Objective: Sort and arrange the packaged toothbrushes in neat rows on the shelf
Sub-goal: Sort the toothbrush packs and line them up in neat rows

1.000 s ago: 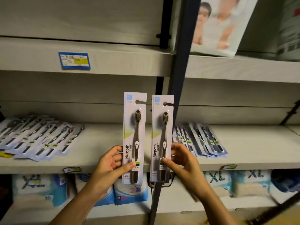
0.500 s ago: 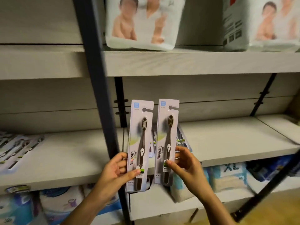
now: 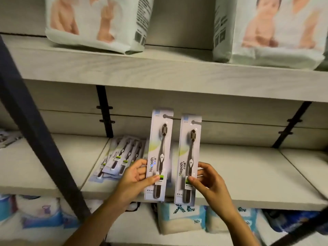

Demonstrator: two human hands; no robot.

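Left hand [image 3: 134, 178] pinched the left pack [image 3: 159, 150], right hand [image 3: 211, 185] the right pack [image 3: 189, 157], upright before a pale shelf [image 3: 248, 174] bearing a pile [image 3: 120, 157].

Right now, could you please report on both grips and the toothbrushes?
Left grip holds one toothbrush pack, upright. Right grip pinches a second pack, upright. Loose pile lies on shelf, left of both.

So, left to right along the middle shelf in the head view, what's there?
Dark post → pile of toothbrush packs → left hand → left pack → right pack → right hand → black bracket.
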